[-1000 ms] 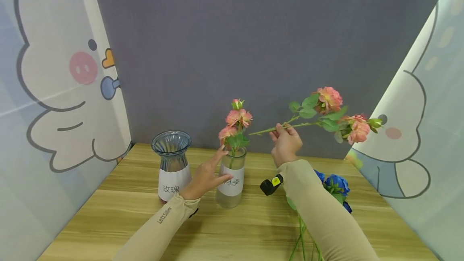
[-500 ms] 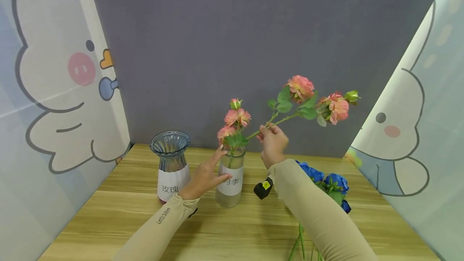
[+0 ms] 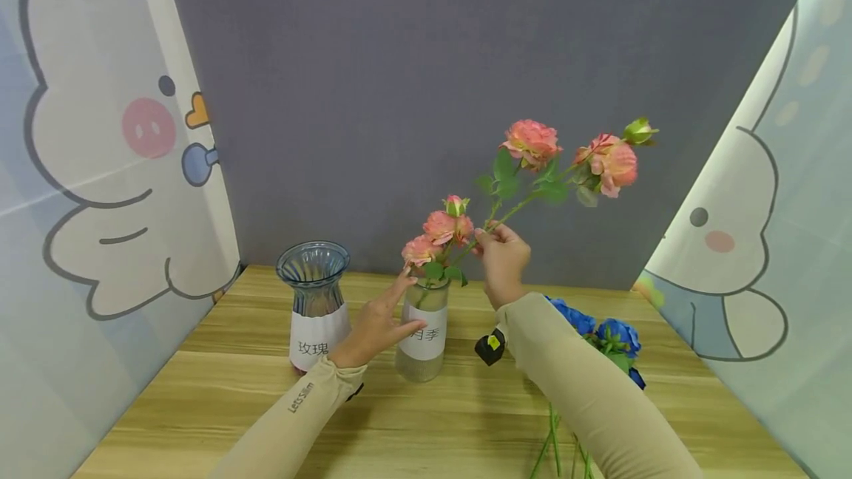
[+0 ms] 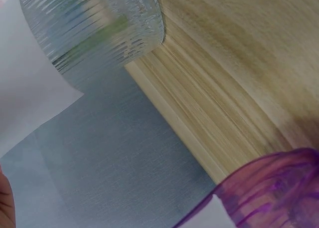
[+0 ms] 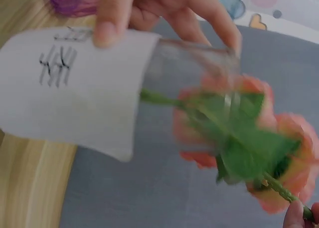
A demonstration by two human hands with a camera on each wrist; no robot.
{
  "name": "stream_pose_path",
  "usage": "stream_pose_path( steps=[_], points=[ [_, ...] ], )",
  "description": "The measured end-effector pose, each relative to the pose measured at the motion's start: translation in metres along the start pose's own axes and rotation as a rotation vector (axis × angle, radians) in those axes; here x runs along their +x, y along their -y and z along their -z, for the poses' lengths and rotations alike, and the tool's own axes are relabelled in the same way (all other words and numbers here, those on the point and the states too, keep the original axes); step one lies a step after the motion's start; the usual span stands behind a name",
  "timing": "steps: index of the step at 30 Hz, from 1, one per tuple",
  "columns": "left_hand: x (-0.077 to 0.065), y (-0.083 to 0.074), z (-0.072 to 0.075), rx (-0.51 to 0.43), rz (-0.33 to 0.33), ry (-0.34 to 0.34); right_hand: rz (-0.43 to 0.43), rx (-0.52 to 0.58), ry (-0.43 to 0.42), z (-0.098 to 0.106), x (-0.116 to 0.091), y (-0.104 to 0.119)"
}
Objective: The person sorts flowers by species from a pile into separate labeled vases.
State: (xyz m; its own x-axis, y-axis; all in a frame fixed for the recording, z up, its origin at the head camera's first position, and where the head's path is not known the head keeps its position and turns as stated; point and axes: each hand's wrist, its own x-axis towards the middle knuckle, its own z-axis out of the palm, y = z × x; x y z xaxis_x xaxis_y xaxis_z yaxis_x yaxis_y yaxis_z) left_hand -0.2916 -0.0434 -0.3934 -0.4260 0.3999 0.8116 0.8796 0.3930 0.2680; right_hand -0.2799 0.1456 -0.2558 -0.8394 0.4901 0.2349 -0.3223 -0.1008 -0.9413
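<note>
Pink two-bloom stem (image 3: 521,205) in pinching right hand (image 3: 504,263), spread left hand (image 3: 376,325) against one vase (image 3: 427,350)

Looks like a staged booth: grey far backdrop (image 3: 399,87), 2 cartoon-printed panels (image 3: 100,242) left and right, wood-grain tabletop (image 3: 433,427).

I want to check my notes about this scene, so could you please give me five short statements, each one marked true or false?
1. The right hand holds a pink flower spray. True.
2. The left hand touches the clear vase. True.
3. The clear vase contains no flowers. False: pink flowers stand in it.
4. The blue-topped vase bears a white label. True.
5. The blue flowers stand in a vase. False: they lie on the table.
</note>
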Motion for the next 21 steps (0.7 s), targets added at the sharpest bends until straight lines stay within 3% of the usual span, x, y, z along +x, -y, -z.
stream_pose_path(
  steps=[8, 21],
  points=[
    [0.0, 0.001, -0.001, -0.009, 0.003, 0.003, 0.01, 0.022, -0.018, 0.008, 0.006, 0.007],
    [-0.001, 0.002, -0.002, -0.002, 0.0, 0.007, -0.024, -0.126, 0.055, 0.001, -0.006, -0.009]
  ],
)
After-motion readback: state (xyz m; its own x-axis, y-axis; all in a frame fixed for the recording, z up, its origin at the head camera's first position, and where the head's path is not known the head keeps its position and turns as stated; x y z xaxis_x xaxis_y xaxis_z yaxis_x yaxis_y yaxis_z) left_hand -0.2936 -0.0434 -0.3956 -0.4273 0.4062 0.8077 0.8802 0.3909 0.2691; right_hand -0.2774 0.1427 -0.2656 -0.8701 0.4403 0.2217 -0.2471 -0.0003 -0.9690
